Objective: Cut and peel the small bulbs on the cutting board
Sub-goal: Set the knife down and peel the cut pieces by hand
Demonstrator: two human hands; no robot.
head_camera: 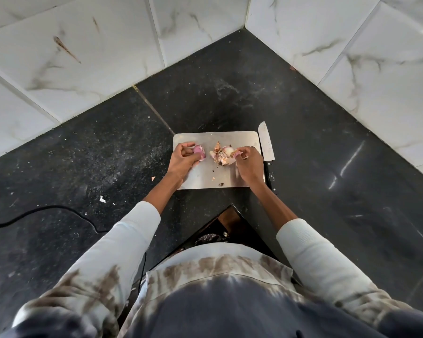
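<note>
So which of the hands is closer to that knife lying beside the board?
The right. The right hand is at the board's right edge, just beside the knife, pinching a bit of peel. The left hand is across the cutting board at its left side, holding a pink bulb.

Cutting board (pixel 217 176): lying on the counter (pixel 303 167) at the centre of the frame, in the corner where two tiled walls (pixel 83 57) are meeting.
Knife (pixel 266 145): lying on the counter just beside the board's right edge, blade pointing to the top of the frame, handle toward the bottom.
Left hand (pixel 182 158): resting over the board's left edge, holding a bulb (pixel 199 151) at its fingertips.
Right hand (pixel 248 162): sitting over the board's right part, touching the pile.
Pile of bulbs and skins (pixel 222 156): lying on the board between the two hands.
Cable (pixel 47 213): running across the counter at lower left, well apart from the board.
</note>
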